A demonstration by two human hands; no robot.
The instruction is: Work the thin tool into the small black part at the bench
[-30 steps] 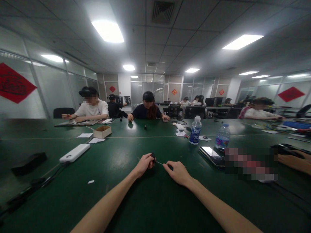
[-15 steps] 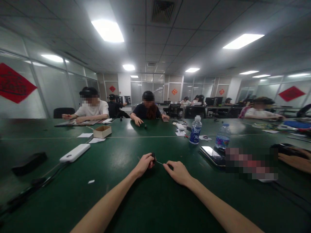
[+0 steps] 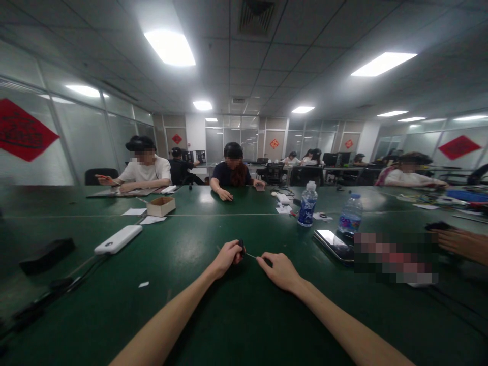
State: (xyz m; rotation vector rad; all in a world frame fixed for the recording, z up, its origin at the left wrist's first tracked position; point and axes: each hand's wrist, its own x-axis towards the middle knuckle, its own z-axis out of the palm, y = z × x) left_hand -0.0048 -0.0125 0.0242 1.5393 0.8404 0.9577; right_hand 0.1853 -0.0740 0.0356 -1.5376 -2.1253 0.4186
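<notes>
My left hand (image 3: 225, 257) is closed round a small black part (image 3: 241, 246), held just above the green table (image 3: 244, 315). My right hand (image 3: 280, 270) rests on the table a little to the right, its fingers pinched on a thin pale pin (image 3: 250, 255) that reaches toward the black part. The pin's tip meets or nearly meets the part; I cannot tell which. Both forearms stretch in from the bottom edge.
A white power bank (image 3: 118, 239) and a black block (image 3: 46, 255) lie at the left. Two water bottles (image 3: 307, 204) and a phone (image 3: 333, 245) stand at the right. Another person's hand (image 3: 459, 243) is at the far right. Several people sit across the table by a small cardboard box (image 3: 160, 206).
My hands have stayed put. The person opposite moved a hand along the table, and the hand at the far right shifted off a dark object.
</notes>
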